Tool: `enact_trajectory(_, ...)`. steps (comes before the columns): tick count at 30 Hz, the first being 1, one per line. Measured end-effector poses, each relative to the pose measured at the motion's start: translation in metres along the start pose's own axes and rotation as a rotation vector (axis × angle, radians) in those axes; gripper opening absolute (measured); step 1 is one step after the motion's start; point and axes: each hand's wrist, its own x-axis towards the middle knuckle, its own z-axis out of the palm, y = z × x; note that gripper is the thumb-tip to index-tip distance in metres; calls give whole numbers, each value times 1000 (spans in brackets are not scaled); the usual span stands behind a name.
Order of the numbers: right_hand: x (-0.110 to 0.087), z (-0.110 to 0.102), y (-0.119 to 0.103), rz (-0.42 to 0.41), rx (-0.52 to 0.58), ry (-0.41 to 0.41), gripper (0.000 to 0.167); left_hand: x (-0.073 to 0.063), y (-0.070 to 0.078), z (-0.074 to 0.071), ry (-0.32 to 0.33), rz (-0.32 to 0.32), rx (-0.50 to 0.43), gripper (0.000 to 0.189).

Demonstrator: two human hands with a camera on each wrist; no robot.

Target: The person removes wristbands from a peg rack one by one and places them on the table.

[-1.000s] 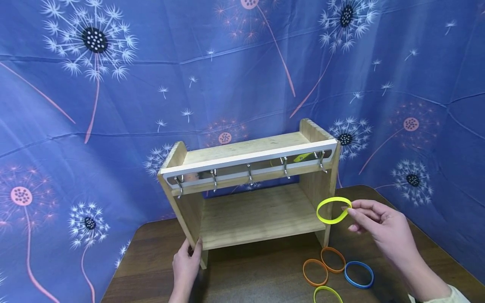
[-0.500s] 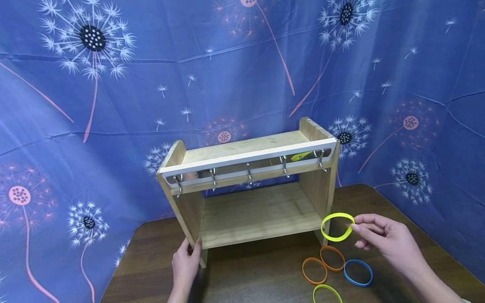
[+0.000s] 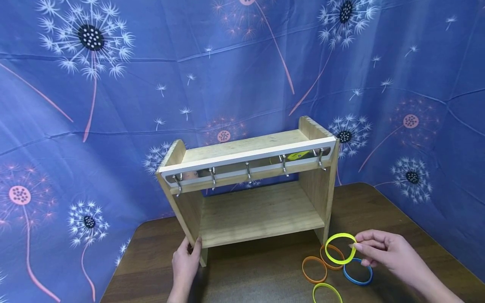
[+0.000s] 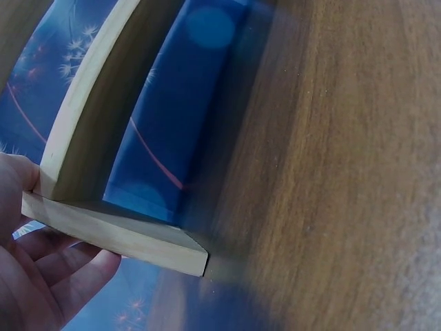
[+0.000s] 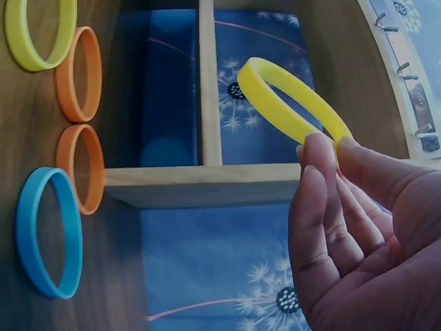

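Between thumb and fingers my right hand (image 3: 394, 254) pinches a yellow wristband (image 3: 341, 263). In the head view this band overlaps an orange wristband (image 3: 328, 261) and a blue wristband (image 3: 358, 283) on the table; the right wrist view shows it held up, apart from them. My left hand (image 3: 185, 265) grips the lower left side panel of a wooden shelf (image 3: 261, 212), thumb on the front and fingers behind the panel (image 4: 131, 241). A metal rail (image 3: 227, 173) with several hooks (image 3: 248, 172) runs along the shelf's upper front.
A second orange wristband (image 3: 303, 269) and another yellow wristband (image 3: 314, 290) lie on the brown wooden table (image 3: 140, 269) in front of the shelf. A blue dandelion-print cloth (image 3: 242, 75) hangs behind and at both sides.
My right hand has lowered the yellow wristband from beside the shelf's right side toward the bands on the table. My left hand keeps its grip on the shelf.
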Motion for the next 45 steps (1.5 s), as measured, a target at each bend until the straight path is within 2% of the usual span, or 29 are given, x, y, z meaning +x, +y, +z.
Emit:
enact_trajectory(3, -1, -3, 9, 19, 61, -86, 16, 0, 0, 0, -9, -6, 1, 10)
enact_trajectory(9, -3, -8, 22, 85, 156, -271, 28, 0, 0, 0, -8, -2, 2, 10)
enact_trajectory(16, -7, -10, 36, 102, 200, -338, 25, -1, -1, -1, -6, 10, 2, 11)
enact_trajectory(25, -13, -9, 59, 64, 269, -460, 20, -1, -2, -1, -3, -6, -11, 10)
enact_trajectory(33, -18, -8, 74, 45, 238, -504, 13, -1, -3, -2, -12, -17, -4, 12)
enact_trajectory(45, -24, -5, 82, -1, 88, -467, 6, 0, -2, 1, -4, 1, -6, 11)
